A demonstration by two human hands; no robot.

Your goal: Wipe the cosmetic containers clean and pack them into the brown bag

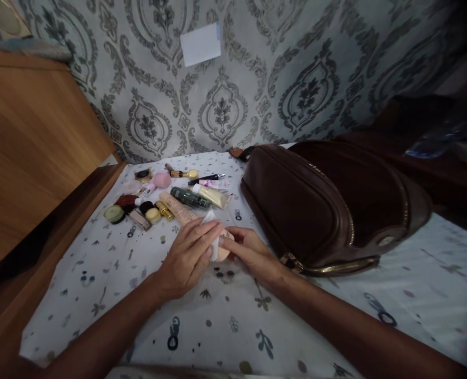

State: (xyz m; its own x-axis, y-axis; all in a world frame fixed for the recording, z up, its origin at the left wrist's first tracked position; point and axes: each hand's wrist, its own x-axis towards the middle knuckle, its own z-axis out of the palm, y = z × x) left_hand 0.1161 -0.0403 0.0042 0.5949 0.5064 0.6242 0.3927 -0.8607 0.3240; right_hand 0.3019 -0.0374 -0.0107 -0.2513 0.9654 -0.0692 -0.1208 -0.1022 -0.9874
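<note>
My left hand (188, 255) pinches a white wipe or tissue (213, 231) against a peach-coloured round item (222, 251), likely a compact or sponge. My right hand (251, 251) grips that peach item from the right side. Both hands meet just above the patterned white cloth (225, 316). Just beyond them lies a long beige tube (176, 207) among a cluster of cosmetics.
Several cosmetics lie at the back left: a green bottle (188, 197), a cream tube (213, 196), a pink puff (161, 180), a black pen (206, 178), small jars (115, 213). A brown zipped leather bag (328, 205) sits at the right. A wooden cabinet (28, 152) stands left.
</note>
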